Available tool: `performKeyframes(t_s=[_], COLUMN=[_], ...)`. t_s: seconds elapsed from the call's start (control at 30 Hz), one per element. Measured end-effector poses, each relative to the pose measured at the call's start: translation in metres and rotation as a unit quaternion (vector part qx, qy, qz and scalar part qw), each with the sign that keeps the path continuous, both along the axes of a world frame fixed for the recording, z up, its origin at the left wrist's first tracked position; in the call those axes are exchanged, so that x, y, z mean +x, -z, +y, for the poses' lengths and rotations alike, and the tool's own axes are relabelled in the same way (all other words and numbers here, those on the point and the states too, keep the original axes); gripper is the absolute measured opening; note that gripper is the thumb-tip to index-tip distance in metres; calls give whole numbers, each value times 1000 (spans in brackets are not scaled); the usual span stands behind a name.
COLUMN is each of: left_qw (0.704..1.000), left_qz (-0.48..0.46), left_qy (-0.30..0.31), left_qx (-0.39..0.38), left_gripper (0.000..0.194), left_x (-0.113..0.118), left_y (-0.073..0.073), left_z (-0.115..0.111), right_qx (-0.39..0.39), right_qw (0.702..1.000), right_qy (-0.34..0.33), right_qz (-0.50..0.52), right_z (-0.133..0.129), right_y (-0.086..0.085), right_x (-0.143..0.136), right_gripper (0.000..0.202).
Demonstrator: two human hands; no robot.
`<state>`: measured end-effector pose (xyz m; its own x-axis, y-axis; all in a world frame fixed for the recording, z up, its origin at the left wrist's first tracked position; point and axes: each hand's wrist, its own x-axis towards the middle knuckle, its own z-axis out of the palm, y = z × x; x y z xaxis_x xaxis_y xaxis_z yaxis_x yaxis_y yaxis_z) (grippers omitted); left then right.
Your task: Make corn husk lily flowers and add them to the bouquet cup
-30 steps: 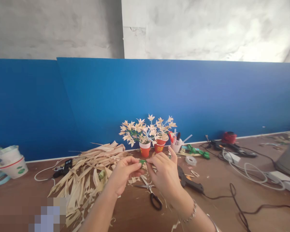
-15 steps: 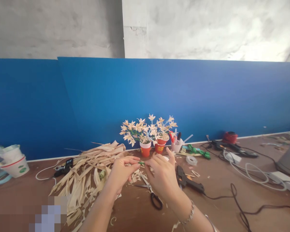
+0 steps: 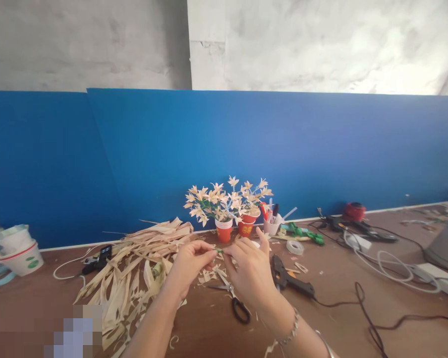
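Observation:
Between the fingertips of both hands is a small, thin green piece (image 3: 219, 251), too small to name for sure. My left hand (image 3: 192, 261) pinches its left end with thumb and fingers. My right hand (image 3: 250, 263) pinches the other end, most of its fingers bent over it and hiding part of it. Scissors (image 3: 240, 309) with black handles lie on the table beneath the hands, near pale scraps. Just beyond my fingertips stand red paper cups (image 3: 224, 232) holding pale star-shaped flowers (image 3: 229, 196) on green and light blue stems.
Dried husk strips (image 3: 123, 288) are heaped on the left. A black glue gun (image 3: 293, 281), its cord trailing right, lies beside a tape roll (image 3: 294, 247). Green bundles (image 3: 304, 232) and a white pen cup (image 3: 272, 226) stand behind. A paper bowl (image 3: 26, 258) sits far left.
The left fingers have curled in slightly more around the green piece. The right hand stays nearly still, and the whole view has shifted a little.

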<state>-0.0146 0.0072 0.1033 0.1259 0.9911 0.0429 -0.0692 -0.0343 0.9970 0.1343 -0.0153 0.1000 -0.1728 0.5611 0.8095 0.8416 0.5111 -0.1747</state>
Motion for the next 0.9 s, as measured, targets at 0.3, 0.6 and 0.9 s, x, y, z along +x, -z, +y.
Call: performKeyframes(t_s=[0.3,0.6,0.9], left_qw=[994,984,996], left_qz=[21,54,65], left_qy=[25,144,18], left_qx=[100,91,50], left_gripper=[14,18,19], left_x=[-6,-7,1], left_y=[-2,-15,-7], left_z=[4,-12,-5], right_qx=[-230,-588,-139], right_qw=[953,665,986], right_qy=[-122,-334,-62], right_qz=[157,317,62], right_z=[1,6,-1], right_y=[-11,-15,-8], right_x=[9,31,5], right_gripper=[13,6,12])
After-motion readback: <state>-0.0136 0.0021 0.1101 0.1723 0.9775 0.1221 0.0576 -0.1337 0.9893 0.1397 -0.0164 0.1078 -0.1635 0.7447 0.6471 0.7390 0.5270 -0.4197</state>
